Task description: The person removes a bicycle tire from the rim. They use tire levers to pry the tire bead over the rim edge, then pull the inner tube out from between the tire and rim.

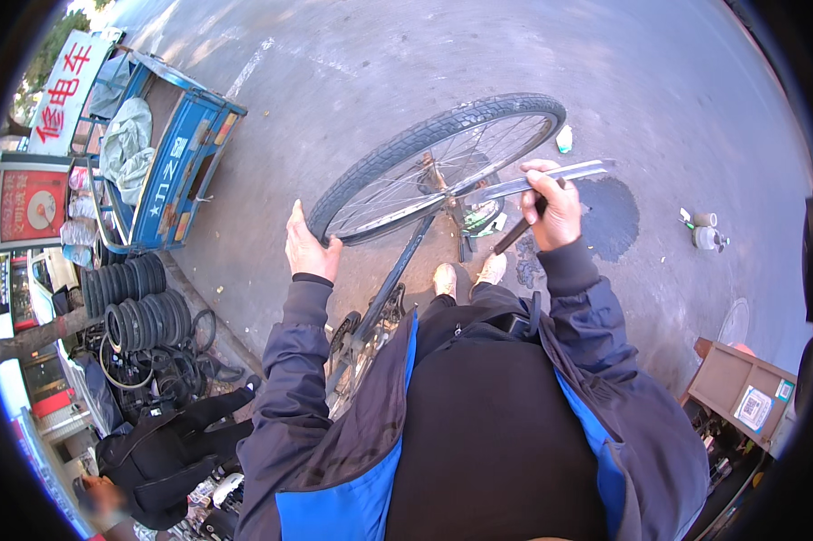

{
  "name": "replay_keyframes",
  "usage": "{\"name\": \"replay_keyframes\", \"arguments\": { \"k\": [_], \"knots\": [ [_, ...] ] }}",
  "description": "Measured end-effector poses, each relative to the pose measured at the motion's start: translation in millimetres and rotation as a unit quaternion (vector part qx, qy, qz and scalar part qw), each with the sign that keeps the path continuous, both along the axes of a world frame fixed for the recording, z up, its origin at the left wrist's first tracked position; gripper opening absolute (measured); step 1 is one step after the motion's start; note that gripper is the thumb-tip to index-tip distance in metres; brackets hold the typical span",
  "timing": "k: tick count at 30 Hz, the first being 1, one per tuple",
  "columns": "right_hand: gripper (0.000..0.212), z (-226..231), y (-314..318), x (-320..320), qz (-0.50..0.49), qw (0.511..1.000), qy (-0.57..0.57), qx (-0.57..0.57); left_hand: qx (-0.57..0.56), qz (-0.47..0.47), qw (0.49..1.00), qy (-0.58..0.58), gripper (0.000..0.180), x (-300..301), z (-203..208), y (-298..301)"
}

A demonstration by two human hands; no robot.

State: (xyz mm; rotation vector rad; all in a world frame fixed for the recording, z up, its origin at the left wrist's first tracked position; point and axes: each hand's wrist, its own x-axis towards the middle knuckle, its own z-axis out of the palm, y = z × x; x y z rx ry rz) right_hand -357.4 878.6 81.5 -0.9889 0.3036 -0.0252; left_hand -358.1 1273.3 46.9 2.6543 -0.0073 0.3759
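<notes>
A bicycle wheel with a dark knobby tyre is tilted in front of me, joined to a dark frame tube. My left hand is open against the tyre's left edge, its fingers stretched up and its thumb apart. In my right hand, closed fingers grip a slim dark bar that points down toward the left. A silver mudguard-like strip runs beside the wheel and passes by my right fingers; whether they also hold it is unclear. The hub shows among the spokes.
A blue cargo tricycle stands at the far left. Stacked tyres lie below it, near a person in black. A dark wet patch, a small can-like object and a wooden box are at right.
</notes>
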Motion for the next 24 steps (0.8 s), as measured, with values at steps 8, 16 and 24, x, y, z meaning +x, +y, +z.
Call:
{"name": "replay_keyframes", "arguments": {
  "k": [8,16,24],
  "knots": [
    [0.023,51,28,-10,0.062,0.986,-0.082,-0.130,-0.151,-0.184,0.970,-0.047,0.059,44,80,-60],
    [0.019,80,44,-7,0.040,0.977,-0.144,-0.151,-0.184,-0.199,0.962,-0.015,0.037,65,88,-82],
    [0.014,69,60,9,0.048,0.971,-0.112,-0.205,-0.190,-0.192,0.962,-0.032,0.035,66,85,-84]
  ]
}}
